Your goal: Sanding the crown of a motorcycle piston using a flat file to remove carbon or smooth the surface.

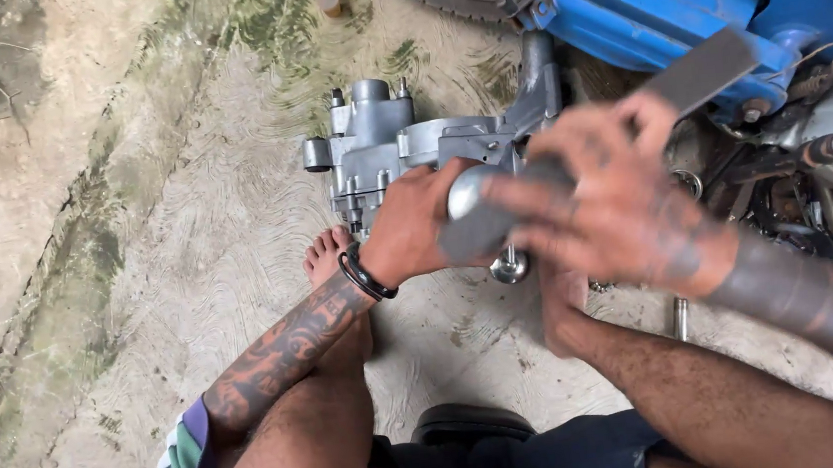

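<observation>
Blue motorcycle frame — cracked concrete floor
</observation>
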